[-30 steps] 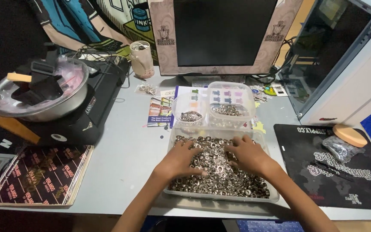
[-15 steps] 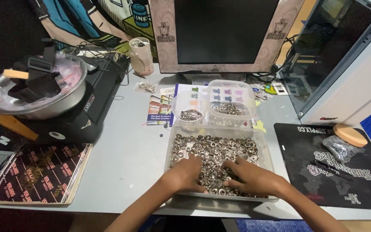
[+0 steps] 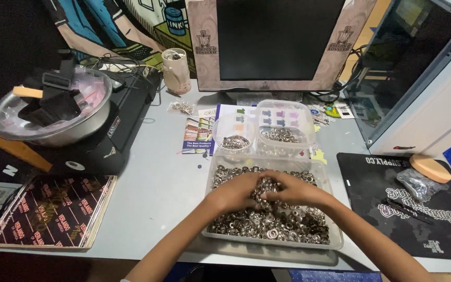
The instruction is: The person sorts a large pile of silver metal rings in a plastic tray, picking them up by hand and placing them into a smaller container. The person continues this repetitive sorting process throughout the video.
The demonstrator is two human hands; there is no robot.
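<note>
I am looking down at a clear plastic tray lying on the grey table, near the front edge and just in front of the monitor. The tray is filled with small metal eyelets, silver and dark, piled thickest in its near half. Both hands are meeting over the middle of that pile. The left hand is coming in from the near left, and I am seeing its fingers curled inward, half closed, cupping a heap of eyelets against the other hand. The right hand is reaching in from the near right, its fingers likewise bent and pressing on the same heap. The two hands are touching at the fingertips, with a mound of eyelets gathered between them; neither is fully clenched, and neither is lying flat.

Just beyond the tray, two smaller clear containers are sitting side by side: a round cup on the left and a squarer tub on the right, each holding a shallow layer of eyelets. Far left, a metal bowl is resting on a black machine. A stack of dark printed sheets is lying near left. On the right, a black mat is carrying a small plastic bag and a round tan disc.
</note>
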